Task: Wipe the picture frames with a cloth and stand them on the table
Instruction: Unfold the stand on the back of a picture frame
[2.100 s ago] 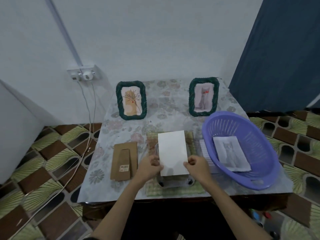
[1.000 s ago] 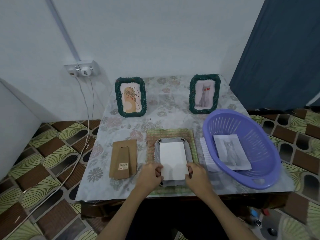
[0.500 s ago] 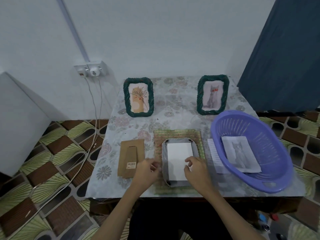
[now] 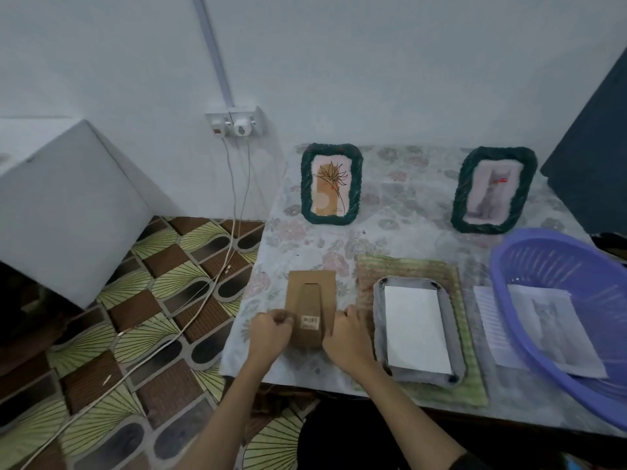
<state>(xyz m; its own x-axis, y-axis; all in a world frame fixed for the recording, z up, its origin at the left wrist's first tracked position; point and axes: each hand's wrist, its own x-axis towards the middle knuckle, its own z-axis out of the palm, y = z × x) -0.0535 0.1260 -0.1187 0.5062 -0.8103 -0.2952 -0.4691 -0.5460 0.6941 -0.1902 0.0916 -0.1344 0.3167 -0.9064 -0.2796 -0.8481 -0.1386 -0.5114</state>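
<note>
Floral cloth covers the table (image 4: 400, 205), where two green frames stand at the far side. Your open frame (image 4: 419, 329) lies face down on a green mat, just right of the brown backing board (image 4: 310, 308). Your left hand (image 4: 269, 332) and right hand (image 4: 346, 337) are curled onto that board's two side edges, pinching it. Lift it level, keep its stand flap uppermost, and seat it squarely over the white sheet inside the frame, corners under the tabs.
</note>
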